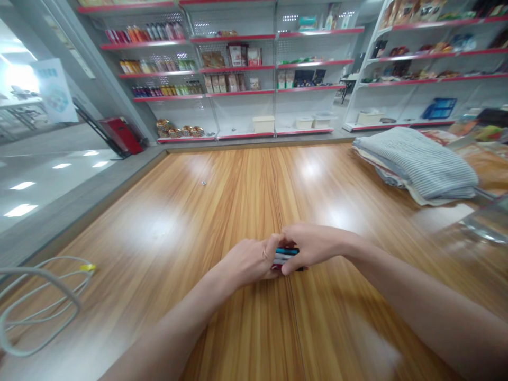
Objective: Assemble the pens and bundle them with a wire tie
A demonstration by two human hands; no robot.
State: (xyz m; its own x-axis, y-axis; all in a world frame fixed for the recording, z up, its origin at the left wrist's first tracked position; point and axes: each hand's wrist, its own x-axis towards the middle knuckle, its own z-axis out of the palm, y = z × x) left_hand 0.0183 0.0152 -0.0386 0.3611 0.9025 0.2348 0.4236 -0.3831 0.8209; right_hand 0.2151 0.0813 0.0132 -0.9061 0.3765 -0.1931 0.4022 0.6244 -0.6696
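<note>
My left hand (249, 260) and my right hand (313, 244) meet at the middle of the wooden table (166, 222), low over its surface. Both are closed round a small bundle of thin sticks (286, 256), blue, white and red, perhaps pens or markers. Fingers cover most of the bundle, so its ends are hidden. The right thumb lies over the top of the bundle and the left fingers press against its left end.
A folded pile of striped grey cloth (416, 164) lies at the table's far right. A white cable with a yellow tip (47, 296) loops at the near left edge. Store shelves (238, 69) with goods stand behind. A clear container edge (488, 222) shows at right.
</note>
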